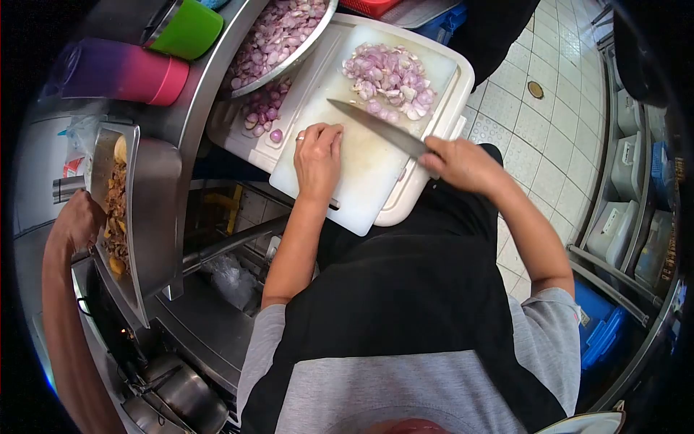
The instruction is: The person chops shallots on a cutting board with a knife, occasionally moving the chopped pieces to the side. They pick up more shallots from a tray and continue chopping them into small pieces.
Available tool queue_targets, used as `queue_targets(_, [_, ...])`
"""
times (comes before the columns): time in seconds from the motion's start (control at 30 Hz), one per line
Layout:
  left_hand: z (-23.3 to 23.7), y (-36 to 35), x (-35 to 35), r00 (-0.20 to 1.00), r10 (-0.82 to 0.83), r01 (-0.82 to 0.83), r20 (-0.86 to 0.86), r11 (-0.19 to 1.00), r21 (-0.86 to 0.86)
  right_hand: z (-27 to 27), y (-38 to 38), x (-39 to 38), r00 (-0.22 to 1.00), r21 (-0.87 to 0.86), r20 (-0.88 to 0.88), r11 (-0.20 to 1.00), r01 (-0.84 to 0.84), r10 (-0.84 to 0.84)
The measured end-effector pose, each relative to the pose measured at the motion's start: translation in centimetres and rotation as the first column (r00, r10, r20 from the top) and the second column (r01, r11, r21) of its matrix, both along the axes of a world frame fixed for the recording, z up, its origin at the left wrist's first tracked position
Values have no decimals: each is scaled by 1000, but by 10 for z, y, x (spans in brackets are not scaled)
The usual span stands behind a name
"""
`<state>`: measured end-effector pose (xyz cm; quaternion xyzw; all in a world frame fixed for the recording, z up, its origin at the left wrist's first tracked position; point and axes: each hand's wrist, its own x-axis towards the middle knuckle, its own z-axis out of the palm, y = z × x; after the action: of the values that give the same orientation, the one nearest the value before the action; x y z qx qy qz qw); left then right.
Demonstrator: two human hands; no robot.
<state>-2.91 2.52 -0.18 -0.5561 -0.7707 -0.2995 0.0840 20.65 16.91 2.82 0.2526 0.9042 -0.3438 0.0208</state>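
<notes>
My right hand is closed around the handle of a kitchen knife. The broad blade points up and left, over the white cutting board. Left of the blade, my left hand, with a ring on one finger, rests on the board with its fingers curled down; whatever they hold, if anything, is hidden. Beyond the knife lies a heap of sliced shallots. Whole peeled shallots sit to the left, beside and partly under the rim of a large metal bowl full of more shallots.
The board lies on a cream plastic lid. At left, another person's hand is by a steel container of cooked food. Purple-pink and green tumblers stand on the steel counter. Shelves with bins line the right side.
</notes>
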Motion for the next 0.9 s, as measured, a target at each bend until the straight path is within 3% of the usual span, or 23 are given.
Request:
queue_targets(0.1, [-1, 32, -5, 1000, -14, 14, 25, 1000, -2, 7, 30, -17, 1000, 126, -16, 992, 5, -3])
queue_targets(0.2, [10, 58, -5, 916, -38, 12, 400, 998, 66, 23, 35, -24, 998, 256, -62, 967, 19, -3])
queue_targets(0.23, [12, 61, -7, 918, -47, 19, 395, 997, 74, 28, 35, -24, 995, 300, -98, 954, 24, 6])
queue_targets(0.3, [20, 61, -9, 935, -109, 14, 337, 963, 271, 40, 27, -18, 997, 375, -80, 927, 18, 12])
queue_targets(0.37, [33, 53, 0, 947, -116, 37, 301, 965, 259, 46, 19, -10, 990, 497, -140, 867, 41, 33])
queue_targets(0.43, [48, 50, 15, 975, -222, 218, -11, 946, 239, 44, 16, -10, 990, 556, -138, 830, 53, 28])
queue_targets(0.5, [53, 54, 30, 961, -275, 272, -17, 937, 219, 40, 16, -13, 979, 625, -180, 779, 40, 94])
queue_targets(0.57, [59, 61, 44, 901, -414, 431, -130, 889, 153, 41, 16, -16, 973, 673, -192, 739, 36, 128])
queue_targets(0.7, [37, 82, 41, 836, -529, 547, -143, 823, 152, 46, 15, -23, 974, 740, -146, 673, -8, 173])
queue_targets(0.9, [31, 96, 13, 794, -530, 585, -296, 800, 136, 64, 17, -4, 980, 766, -108, 643, -26, 169])
